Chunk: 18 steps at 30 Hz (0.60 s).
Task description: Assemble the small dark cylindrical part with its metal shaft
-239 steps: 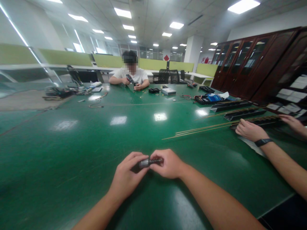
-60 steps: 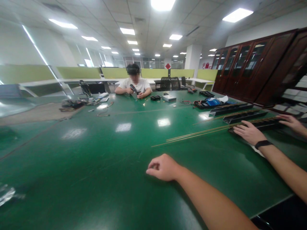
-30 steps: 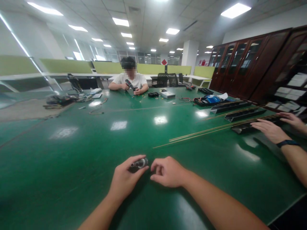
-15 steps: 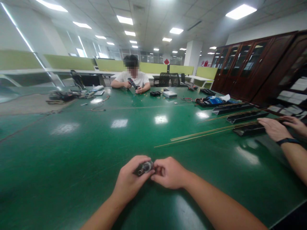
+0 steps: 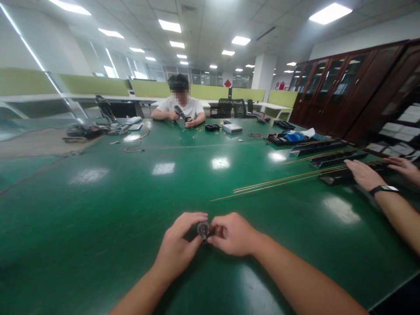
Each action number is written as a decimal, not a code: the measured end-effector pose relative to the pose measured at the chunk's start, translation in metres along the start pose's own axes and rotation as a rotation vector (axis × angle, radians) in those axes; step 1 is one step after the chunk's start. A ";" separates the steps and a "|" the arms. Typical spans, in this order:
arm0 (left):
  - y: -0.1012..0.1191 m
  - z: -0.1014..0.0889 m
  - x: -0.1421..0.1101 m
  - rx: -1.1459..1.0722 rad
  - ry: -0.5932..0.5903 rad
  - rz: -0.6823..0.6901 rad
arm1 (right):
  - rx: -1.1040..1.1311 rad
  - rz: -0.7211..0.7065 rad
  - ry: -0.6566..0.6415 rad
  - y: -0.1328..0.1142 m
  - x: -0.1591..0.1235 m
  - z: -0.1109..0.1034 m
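Observation:
A small dark metal part [image 5: 203,228], with a ringed round body and a narrower stem pointing toward me, sits between my hands above the green table. My left hand [image 5: 180,243] curls around its left side, thumb below and fingers above. From the right, the bent fingertips of my right hand [image 5: 232,236] pinch at its edge. The fingers cover parts of its sides, and its exact kind cannot be made out.
Thin brass-coloured rods [image 5: 272,183] lie across black channel pieces [image 5: 336,175] at right, where a co-worker's hands [image 5: 365,175] rest. Opposite, a person holds a dark power tool [image 5: 180,112]. A black tray [image 5: 285,139] with blue items stands farther back.
The metal part has turned between my fingers: its stem pointed lower left and now points down toward me. The co-worker's nearer hand at right has shifted slightly left.

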<state>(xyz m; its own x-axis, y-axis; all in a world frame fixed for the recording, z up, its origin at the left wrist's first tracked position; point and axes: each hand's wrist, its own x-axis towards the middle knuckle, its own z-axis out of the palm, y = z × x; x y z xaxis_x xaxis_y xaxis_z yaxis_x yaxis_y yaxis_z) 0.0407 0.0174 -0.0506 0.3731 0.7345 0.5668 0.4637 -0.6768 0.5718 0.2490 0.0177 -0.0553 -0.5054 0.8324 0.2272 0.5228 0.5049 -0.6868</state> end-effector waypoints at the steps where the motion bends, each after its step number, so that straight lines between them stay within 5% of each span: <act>1: -0.001 0.000 0.000 0.001 -0.003 -0.011 | 0.001 -0.003 0.003 0.000 0.000 0.000; 9: -0.008 0.003 -0.003 0.001 -0.014 -0.170 | 0.024 -0.003 0.016 -0.001 -0.001 0.000; 18: -0.006 0.004 -0.003 -0.040 -0.003 -0.162 | 0.051 -0.027 0.020 0.001 -0.002 0.002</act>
<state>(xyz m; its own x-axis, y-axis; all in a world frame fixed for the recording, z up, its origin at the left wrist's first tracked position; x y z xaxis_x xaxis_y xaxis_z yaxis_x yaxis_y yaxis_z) 0.0406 0.0194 -0.0581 0.2989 0.8341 0.4636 0.4854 -0.5512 0.6787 0.2495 0.0166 -0.0578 -0.5043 0.8235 0.2597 0.4733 0.5152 -0.7145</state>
